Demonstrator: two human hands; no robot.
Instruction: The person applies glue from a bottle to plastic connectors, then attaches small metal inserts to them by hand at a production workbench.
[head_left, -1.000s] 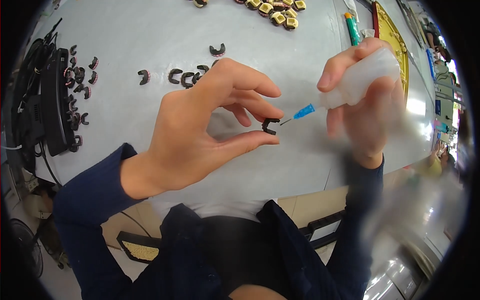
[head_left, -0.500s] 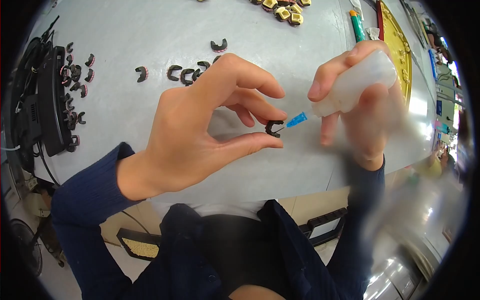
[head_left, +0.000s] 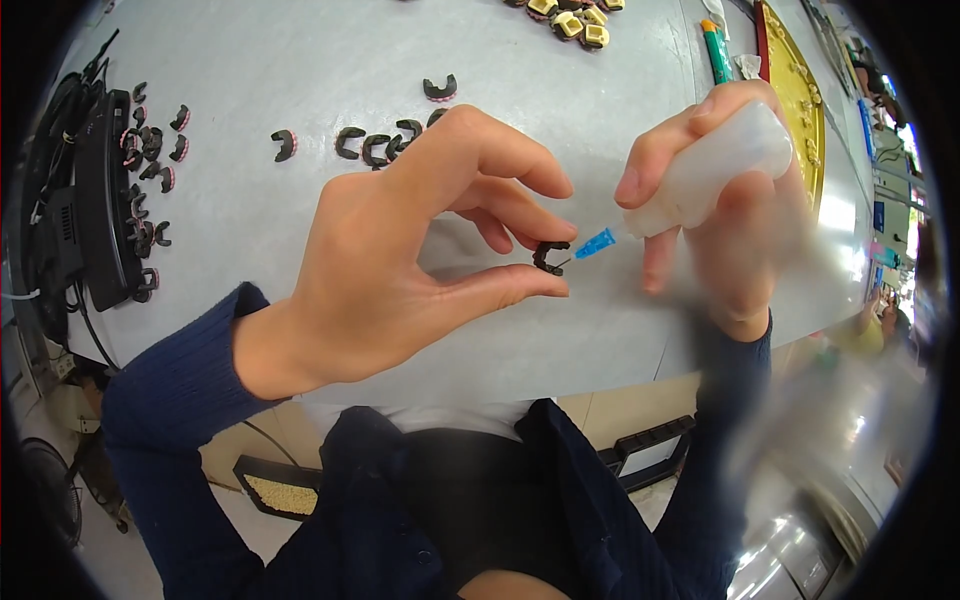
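Between the thumb and a fingertip of my left hand [head_left: 390, 235] is a small black C-shaped piece [head_left: 543, 257], its opening facing right. My right hand [head_left: 735, 215] wraps around a translucent white squeeze bottle [head_left: 715, 165], tilted so its neck points down and left. A blue needle tip [head_left: 594, 243] sits on the bottle's end, and its thin metal needle reaches to the lower arm of the black piece. Whether the needle touches the piece is too small to tell. On the table beyond my left hand lie several similar black pieces [head_left: 348, 143], some with pink edges.
More black-and-pink pieces [head_left: 152, 145] lie by a long black device [head_left: 103, 200] with cables at the left. Cream-and-gold pieces [head_left: 568, 25] are heaped at the far edge. A green tube [head_left: 717, 55] and a yellow tray [head_left: 797, 100] lie at the far right of the grey table [head_left: 520, 345].
The needle tip has shifted slightly, its metal end now nearer the lower arm of the black piece. Both hands keep their grips and have barely moved.
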